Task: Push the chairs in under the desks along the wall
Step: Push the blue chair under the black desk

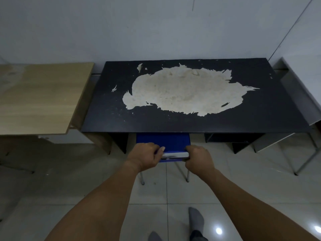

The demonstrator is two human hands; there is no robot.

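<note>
From the head view, the chair [163,141] sits at the near edge of the black desk [107,108], its blue seat already partly under the top, its back rail and two near legs out over the tiled floor [225,188]. Both hands are on that rail: the left hand [145,156] is wrapped over its left end, the right hand [198,160] over its right end, each grip clamped on the chair with the pale bar showing between them. Holding both ends probably keeps the push square, so the seat slides straight between the desk's dark side panels instead of slewing into one. The arms reach forward, which suits a shove toward the far wall [156,32]. I judge this chair roughly halfway in (the rail is well short of the desk edge). A wooden desk [43,98] stands just left, a grey one [298,94] to the right; no other chairs show here.
</note>
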